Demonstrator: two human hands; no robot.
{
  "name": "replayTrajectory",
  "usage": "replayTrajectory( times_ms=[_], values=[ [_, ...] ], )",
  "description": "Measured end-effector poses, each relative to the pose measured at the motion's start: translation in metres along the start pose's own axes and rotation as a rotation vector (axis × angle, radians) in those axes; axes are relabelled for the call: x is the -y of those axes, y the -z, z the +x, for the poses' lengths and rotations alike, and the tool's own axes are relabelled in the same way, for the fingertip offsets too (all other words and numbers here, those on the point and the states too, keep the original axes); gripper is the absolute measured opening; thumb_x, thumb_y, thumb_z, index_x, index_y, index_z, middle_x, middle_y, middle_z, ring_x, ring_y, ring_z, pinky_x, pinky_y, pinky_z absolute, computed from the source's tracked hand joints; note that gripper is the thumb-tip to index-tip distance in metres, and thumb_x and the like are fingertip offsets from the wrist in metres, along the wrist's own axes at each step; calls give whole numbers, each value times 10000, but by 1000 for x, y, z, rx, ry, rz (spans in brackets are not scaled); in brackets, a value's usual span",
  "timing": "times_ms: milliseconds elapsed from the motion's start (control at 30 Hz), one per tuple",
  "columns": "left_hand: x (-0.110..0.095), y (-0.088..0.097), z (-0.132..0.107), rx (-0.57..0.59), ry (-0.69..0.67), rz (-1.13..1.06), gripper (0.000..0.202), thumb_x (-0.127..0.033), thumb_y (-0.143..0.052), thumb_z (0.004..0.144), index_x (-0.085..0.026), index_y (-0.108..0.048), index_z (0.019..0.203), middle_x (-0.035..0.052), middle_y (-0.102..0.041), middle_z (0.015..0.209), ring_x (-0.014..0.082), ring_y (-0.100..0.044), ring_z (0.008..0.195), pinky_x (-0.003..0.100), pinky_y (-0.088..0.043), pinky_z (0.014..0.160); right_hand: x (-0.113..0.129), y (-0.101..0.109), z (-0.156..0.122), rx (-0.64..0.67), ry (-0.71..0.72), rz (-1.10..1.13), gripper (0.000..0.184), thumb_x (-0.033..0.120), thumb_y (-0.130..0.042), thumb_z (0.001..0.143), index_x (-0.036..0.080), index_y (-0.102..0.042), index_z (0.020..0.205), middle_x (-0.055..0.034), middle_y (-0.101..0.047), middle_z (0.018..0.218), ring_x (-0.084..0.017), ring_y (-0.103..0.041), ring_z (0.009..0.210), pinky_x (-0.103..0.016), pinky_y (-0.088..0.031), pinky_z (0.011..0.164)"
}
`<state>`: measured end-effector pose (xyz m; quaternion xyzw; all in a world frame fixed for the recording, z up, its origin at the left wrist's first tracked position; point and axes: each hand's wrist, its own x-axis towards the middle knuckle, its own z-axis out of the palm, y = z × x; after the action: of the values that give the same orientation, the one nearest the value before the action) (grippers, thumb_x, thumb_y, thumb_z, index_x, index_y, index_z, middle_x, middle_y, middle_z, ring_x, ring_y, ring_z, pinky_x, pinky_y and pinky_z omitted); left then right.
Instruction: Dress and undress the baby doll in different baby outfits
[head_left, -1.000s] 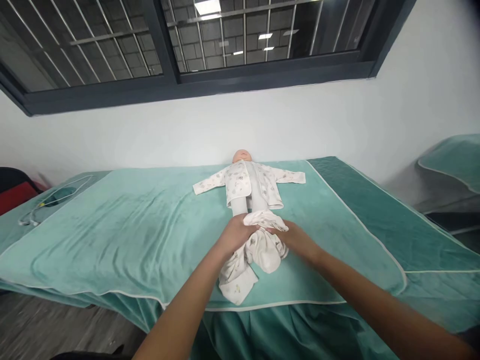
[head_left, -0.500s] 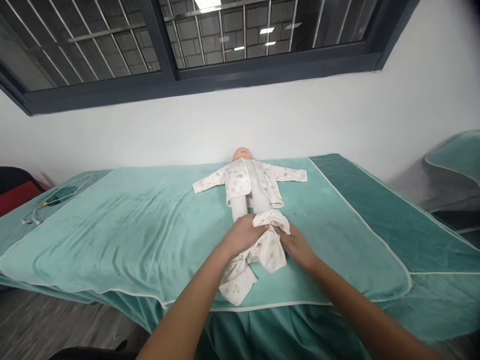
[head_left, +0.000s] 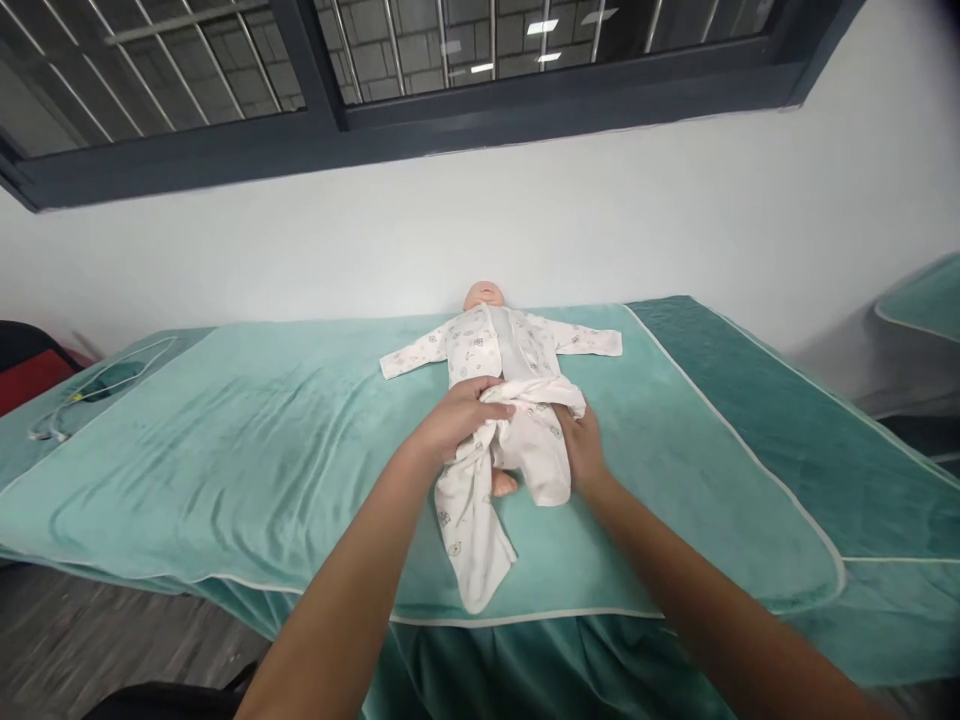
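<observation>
A baby doll (head_left: pixel 484 296) lies on its back on a teal towel (head_left: pixel 247 450), head toward the wall, in a white printed top (head_left: pixel 480 345) with sleeves spread. White printed trousers (head_left: pixel 525 450) cover its legs up to the waist; one empty leg (head_left: pixel 469 540) trails toward the near edge and a bare foot (head_left: pixel 502 484) shows. My left hand (head_left: pixel 454 420) grips the waistband on the left. My right hand (head_left: pixel 579 445) holds the trousers at the right hip.
The towel covers a bed with a darker teal sheet (head_left: pixel 750 400) at the right. A stethoscope-like tube (head_left: pixel 82 395) lies at the far left beside a red and black object (head_left: pixel 30 375). A white wall and dark window frame (head_left: pixel 420 120) stand behind.
Both hands moved up toward the doll's waist, pulling the bunched trousers up over its legs. The trailing trouser leg has stretched out longer.
</observation>
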<state>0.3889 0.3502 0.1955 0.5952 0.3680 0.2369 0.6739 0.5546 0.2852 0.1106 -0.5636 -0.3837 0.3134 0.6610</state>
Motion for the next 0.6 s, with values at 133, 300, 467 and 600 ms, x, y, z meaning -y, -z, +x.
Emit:
replayTrajectory(
  times_ms=[133,300,467,600],
  values=[
    [1,-2,27,-255,-171,105,244,-242,-724,656,-171,-663,881,-10,-633,760,143,-558,692,257,-426,680,-2,-2,20,39,115,-120,315,471,-521,877,241,-558,1089,-75,-638,1194,-248,-562,1141,-368,-426,996],
    [7,1,44,-339,-310,131,211,-244,-704,674,-181,-647,867,-11,-632,851,155,-552,808,254,-409,779,-15,3,55,75,156,-316,315,514,-496,876,245,-551,1030,-72,-653,1079,-270,-576,1047,-396,-430,921],
    [21,22,40,-170,-222,-79,277,-331,-757,697,-188,-639,903,-16,-600,837,140,-549,779,235,-409,724,-19,8,62,153,298,-427,170,343,-555,842,226,-575,963,-56,-625,956,-237,-573,899,-375,-444,820],
    [40,36,40,-98,-201,-345,357,-302,-808,649,-193,-640,945,-14,-614,849,131,-574,741,233,-440,702,17,3,62,435,476,-439,296,265,-601,813,237,-599,1107,-66,-610,1113,-237,-563,1029,-363,-437,893]
  ],
)
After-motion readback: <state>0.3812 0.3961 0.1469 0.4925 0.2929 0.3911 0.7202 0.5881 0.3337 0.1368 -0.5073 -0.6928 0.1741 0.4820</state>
